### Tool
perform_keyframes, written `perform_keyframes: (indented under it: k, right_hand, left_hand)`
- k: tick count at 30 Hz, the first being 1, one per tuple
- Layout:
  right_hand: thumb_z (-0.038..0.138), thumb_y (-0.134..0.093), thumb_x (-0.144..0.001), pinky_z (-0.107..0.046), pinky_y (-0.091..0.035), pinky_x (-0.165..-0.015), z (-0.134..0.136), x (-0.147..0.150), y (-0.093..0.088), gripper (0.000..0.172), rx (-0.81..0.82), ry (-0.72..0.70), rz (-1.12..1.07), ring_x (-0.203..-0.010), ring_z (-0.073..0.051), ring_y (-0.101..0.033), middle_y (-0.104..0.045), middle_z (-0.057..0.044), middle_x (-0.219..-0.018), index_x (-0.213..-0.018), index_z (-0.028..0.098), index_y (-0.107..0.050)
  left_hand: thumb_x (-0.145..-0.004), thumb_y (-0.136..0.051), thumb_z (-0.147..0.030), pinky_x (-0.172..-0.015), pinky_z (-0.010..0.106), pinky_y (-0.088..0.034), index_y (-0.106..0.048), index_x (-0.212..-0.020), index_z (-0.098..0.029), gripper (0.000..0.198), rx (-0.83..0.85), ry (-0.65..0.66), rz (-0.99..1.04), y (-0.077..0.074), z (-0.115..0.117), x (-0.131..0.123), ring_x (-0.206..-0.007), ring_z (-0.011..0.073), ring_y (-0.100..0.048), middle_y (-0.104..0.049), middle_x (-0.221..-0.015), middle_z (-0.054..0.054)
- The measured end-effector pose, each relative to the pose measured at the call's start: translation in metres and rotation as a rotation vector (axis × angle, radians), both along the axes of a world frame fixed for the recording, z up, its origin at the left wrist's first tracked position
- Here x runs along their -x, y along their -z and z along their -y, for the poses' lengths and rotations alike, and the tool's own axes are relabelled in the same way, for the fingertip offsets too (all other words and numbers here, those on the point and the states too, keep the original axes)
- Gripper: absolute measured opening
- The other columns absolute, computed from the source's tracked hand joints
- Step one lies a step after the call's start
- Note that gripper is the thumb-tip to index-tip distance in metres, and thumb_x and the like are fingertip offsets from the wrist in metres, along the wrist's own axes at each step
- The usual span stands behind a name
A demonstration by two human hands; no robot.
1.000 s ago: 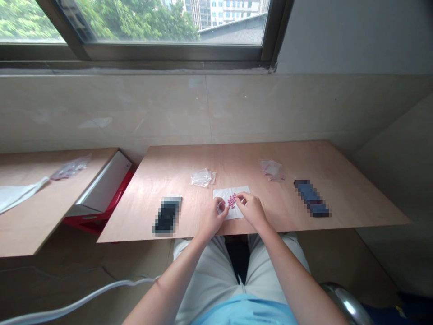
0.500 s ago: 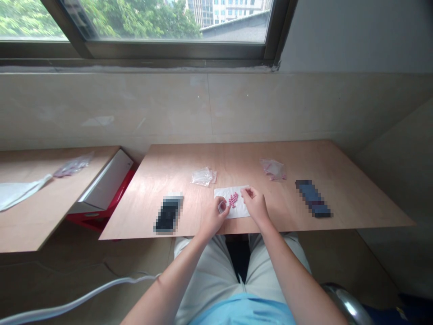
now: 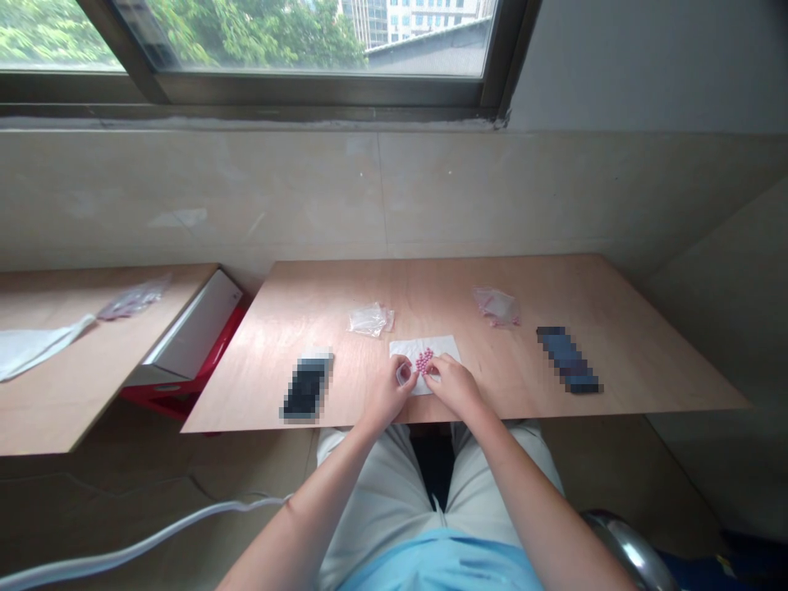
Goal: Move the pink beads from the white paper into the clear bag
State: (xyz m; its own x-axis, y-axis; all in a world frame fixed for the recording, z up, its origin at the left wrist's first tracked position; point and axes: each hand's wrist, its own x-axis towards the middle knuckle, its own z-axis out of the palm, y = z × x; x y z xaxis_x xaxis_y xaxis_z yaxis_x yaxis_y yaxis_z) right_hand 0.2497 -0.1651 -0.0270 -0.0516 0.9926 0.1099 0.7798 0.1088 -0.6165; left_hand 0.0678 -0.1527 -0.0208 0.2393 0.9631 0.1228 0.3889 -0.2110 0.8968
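Note:
A small heap of pink beads lies on a white paper sheet near the front edge of the wooden table. My left hand is closed in a pinch on a small clear plastic bag just left of the beads. My right hand rests on the sheet right beside the bag, fingertips pinched together next to the beads; what they hold is too small to make out.
Clear empty bags lie behind the sheet, and a bag with pink contents lies further right. A dark flat object sits left, another right. A second table and a white box stand at left.
My right hand has moved from the sheet's far right corner back and left to the bag held in my left hand. The left hand has stayed in place.

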Motion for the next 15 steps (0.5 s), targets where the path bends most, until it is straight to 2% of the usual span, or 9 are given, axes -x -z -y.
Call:
perform_keyframes:
  k: [3,6,8,10,12,15]
  right_hand:
    - [0.025,-0.066,-0.086,-0.027,-0.048,-0.076,-0.006,-0.003,-0.006,0.007,0.016,0.024,-0.105,-0.08,-0.018,-0.066,-0.071,-0.005,-0.093,-0.087,0.021,-0.072]
    - [0.035,-0.058,-0.092,-0.028,-0.049,-0.069,-0.012,-0.005,-0.017,0.022,-0.04,0.202,-0.399,-0.072,-0.019,-0.065,-0.072,-0.006,-0.083,-0.09,0.018,-0.071]
    - [0.039,-0.053,-0.095,-0.027,-0.05,-0.067,-0.014,-0.003,-0.024,0.028,-0.072,0.236,-0.544,-0.072,-0.019,-0.065,-0.072,-0.007,-0.083,-0.095,0.017,-0.071]
    - [0.036,-0.056,-0.093,-0.027,-0.05,-0.066,-0.013,0.0,-0.027,0.024,-0.048,0.117,-0.537,-0.072,-0.019,-0.066,-0.074,-0.006,-0.086,-0.095,0.018,-0.072]
    - [0.03,-0.06,-0.089,-0.026,-0.049,-0.066,-0.012,0.002,-0.025,0.017,-0.01,0.02,-0.427,-0.071,-0.018,-0.065,-0.074,-0.005,-0.087,-0.091,0.021,-0.073]
    - [0.021,-0.063,-0.085,-0.027,-0.049,-0.07,-0.009,0.004,-0.014,0.011,-0.001,0.048,-0.249,-0.075,-0.018,-0.065,-0.073,-0.004,-0.087,-0.088,0.022,-0.073]
  left_hand:
    - [-0.092,-0.059,-0.031,-0.074,0.027,-0.045,-0.055,-0.095,-0.021,0.011,0.0,0.0,-0.009,0.001,0.0,0.0,-0.078,0.0156,-0.057,-0.058,-0.084,-0.001]
    - [-0.092,-0.058,-0.031,-0.075,0.027,-0.045,-0.055,-0.095,-0.021,0.01,-0.008,0.0,-0.017,0.001,0.0,0.0,-0.079,0.0154,-0.058,-0.059,-0.085,-0.001]
    - [-0.093,-0.058,-0.032,-0.076,0.027,-0.045,-0.056,-0.096,-0.021,0.011,-0.006,0.005,-0.013,0.001,0.0,0.0,-0.08,0.0155,-0.058,-0.059,-0.086,-0.001]
    - [-0.093,-0.058,-0.033,-0.075,0.027,-0.045,-0.056,-0.097,-0.021,0.013,0.0,0.009,0.001,0.002,0.0,0.0,-0.079,0.0154,-0.057,-0.058,-0.086,-0.001]
    - [-0.093,-0.059,-0.034,-0.074,0.027,-0.044,-0.056,-0.098,-0.021,0.014,0.004,0.008,0.012,0.004,-0.001,0.0,-0.078,0.0153,-0.057,-0.058,-0.085,-0.001]
    - [-0.093,-0.059,-0.033,-0.074,0.027,-0.044,-0.056,-0.097,-0.021,0.013,0.002,-0.003,0.01,0.006,-0.002,0.001,-0.078,0.0153,-0.058,-0.058,-0.084,-0.001]
